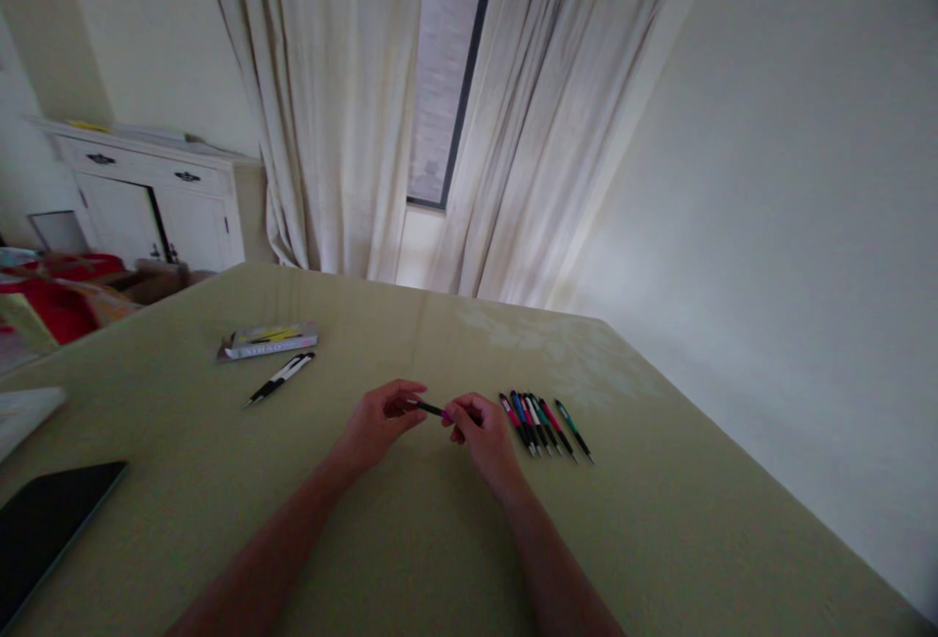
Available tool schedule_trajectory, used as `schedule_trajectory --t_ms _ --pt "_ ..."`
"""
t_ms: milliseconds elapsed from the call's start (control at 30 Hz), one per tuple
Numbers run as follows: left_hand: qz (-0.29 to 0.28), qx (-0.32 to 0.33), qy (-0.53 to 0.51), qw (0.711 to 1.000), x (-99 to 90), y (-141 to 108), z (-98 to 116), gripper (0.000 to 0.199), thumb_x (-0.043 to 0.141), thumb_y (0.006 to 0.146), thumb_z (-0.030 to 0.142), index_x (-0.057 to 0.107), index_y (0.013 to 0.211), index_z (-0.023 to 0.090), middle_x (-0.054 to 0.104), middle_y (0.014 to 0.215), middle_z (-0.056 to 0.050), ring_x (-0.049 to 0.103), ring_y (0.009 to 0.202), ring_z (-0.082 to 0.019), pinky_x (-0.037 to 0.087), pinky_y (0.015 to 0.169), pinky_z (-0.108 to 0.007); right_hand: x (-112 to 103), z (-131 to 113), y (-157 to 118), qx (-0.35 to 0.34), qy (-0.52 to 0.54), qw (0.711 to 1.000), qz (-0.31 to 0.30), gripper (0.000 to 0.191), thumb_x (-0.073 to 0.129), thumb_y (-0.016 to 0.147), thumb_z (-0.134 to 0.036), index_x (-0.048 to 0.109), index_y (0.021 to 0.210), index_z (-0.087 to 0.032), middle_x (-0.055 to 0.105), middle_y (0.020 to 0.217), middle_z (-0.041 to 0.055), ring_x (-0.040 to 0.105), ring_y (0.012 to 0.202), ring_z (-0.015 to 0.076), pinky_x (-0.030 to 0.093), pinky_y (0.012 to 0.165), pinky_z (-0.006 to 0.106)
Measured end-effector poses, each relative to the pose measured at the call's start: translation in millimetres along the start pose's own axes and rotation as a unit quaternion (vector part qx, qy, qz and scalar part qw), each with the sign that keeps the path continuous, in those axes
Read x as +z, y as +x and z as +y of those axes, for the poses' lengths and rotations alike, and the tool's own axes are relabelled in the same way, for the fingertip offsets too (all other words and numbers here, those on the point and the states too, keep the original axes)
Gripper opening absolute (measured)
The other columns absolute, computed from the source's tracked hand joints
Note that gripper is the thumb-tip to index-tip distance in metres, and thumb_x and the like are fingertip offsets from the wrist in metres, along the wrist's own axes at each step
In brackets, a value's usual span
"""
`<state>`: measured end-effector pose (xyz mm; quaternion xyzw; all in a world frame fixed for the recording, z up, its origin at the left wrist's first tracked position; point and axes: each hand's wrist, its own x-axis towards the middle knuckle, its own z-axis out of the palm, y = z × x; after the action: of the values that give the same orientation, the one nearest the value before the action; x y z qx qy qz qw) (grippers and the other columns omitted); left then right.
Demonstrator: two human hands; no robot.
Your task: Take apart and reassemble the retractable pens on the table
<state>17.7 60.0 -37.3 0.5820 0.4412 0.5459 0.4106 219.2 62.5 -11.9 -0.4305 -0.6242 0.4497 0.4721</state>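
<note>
pen [428, 408] slants between left grip [375, 425] and right grip [481, 428] | right's pinching the purple bit [446, 416] – left's curled by the other end, can't tell if touching | slim, mostly black

Plastic-looking pens [539, 425] with metallic tips [591, 460] lie right on a smooth, faintly glossy tabletop [410, 559], matt cloth curtains [352, 109] hanging far beyond.
</note>
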Motion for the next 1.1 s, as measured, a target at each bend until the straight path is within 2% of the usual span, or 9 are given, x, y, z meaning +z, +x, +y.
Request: schedule_trajectory --t_ms 133,300,467,600,667,767,867,933,1100 --pt "0.003 -0.008 0.018 1.000 -0.6 1.0 1.0 0.030 0.075 0.080 0.048 0.074 0.082 0.018 0.073 0.070 -0.003 0.068 0.065 -0.018 0.053 0.063 -0.028 0.2 1.7 -0.5 -0.011 -0.008 1.000 0.001 0.025 0.068 0.086 -0.040 0.070 0.079 -0.017 0.075 0.073 0.0047 0.060 0.053 0.0129 0.044 0.051 0.023" --pt "0.014 -0.002 0.007 1.000 -2.3 2.3 -1.3 0.033 0.082 0.073 0.040 0.075 0.098 0.020 0.079 0.091 -0.007 0.074 0.086 -0.023 0.057 0.076 -0.032 0.2 3.1 0.4 0.000 -0.018 1.000 0.004 0.026 0.068 0.086 -0.042 0.070 0.079 -0.017 0.074 0.072 0.0044 0.057 0.050 0.0126 0.043 0.049 0.023" --pt "0.010 -0.011 0.035 0.999 -3.8 1.5 -0.7 0.028 0.076 0.079 0.047 0.075 0.079 0.018 0.075 0.072 -0.004 0.071 0.070 -0.020 0.055 0.069 -0.031 0.2 1.3 -0.4 -0.014 -0.025 1.000 0.014 0.026 0.069 0.086 -0.042 0.071 0.079 -0.017 0.075 0.073 0.0047 0.058 0.051 0.0126 0.045 0.050 0.023" --pt "-0.002 -0.002 0.004 1.000 -3.5 1.1 -0.4 0.027 0.082 0.074 0.041 0.077 0.089 0.019 0.080 0.087 -0.006 0.073 0.082 -0.021 0.056 0.078 -0.032 0.0 3.2 -0.7 -0.008 -0.019 1.000 0.006 0.028 0.068 0.088 -0.044 0.070 0.079 -0.017 0.074 0.072 0.0044 0.054 0.047 0.0117 0.041 0.046 0.023" --pt "0.005 0.000 0.007 1.000 -2.9 1.4 -0.8 0.029 0.077 0.081 0.046 0.077 0.090 0.019 0.078 0.081 -0.005 0.071 0.076 -0.020 0.055 0.072 -0.030 0.1 3.5 -0.7 -0.012 -0.018 1.000 0.006 0.029 0.067 0.089 -0.044 0.070 0.080 -0.017 0.074 0.072 0.0046 0.054 0.047 0.0117 0.040 0.046 0.023" --pt "0.002 0.001 0.025 1.000 -2.6 1.7 -1.2 0.032 0.071 0.085 0.049 0.075 0.077 0.018 0.070 0.063 -0.002 0.065 0.061 -0.017 0.051 0.061 -0.027 0.4 3.0 -0.8 -0.019 -0.022 1.000 0.005 0.028 0.068 0.088 -0.043 0.071 0.080 -0.017 0.075 0.074 0.0049 0.054 0.049 0.0121 0.041 0.047 0.023" --pt "0.004 0.005 0.010 1.000 -2.7 1.4 -1.0 0.025 0.080 0.077 0.043 0.076 0.084 0.019 0.077 0.077 -0.004 0.071 0.073 -0.019 0.056 0.072 -0.030 0.6 2.5 -0.5 -0.009 -0.017 1.000 0.000 0.028 0.068 0.087 -0.044 0.071 0.080 -0.017 0.075 0.074 0.0047 0.053 0.048 0.0118 0.040 0.046 0.023" --pt "0.014 0.004 -0.010 1.000 -2.6 1.2 -0.8 0.030 0.082 0.075 0.042 0.077 0.095 0.020 0.080 0.089 -0.006 0.073 0.083 -0.021 0.057 0.079 -0.032 0.8 2.1 -0.2 -0.005 -0.012 1.000 0.002 0.028 0.068 0.087 -0.044 0.070 0.079 -0.017 0.074 0.073 0.0042 0.052 0.047 0.0116 0.040 0.045 0.023" --pt "-0.012 -0.006 0.032 0.999 -3.1 0.6 -0.3 0.027 0.073 0.084 0.045 0.075 0.081 0.018 0.070 0.064 -0.001 0.065 0.061 -0.016 0.050 0.060 -0.026 1.3 0.4 -0.7 -0.014 -0.020 1.000 0.010 0.026 0.069 0.086 -0.042 0.071 0.079 -0.017 0.074 0.073 0.0045 0.054 0.049 0.0125 0.041 0.047 0.023"
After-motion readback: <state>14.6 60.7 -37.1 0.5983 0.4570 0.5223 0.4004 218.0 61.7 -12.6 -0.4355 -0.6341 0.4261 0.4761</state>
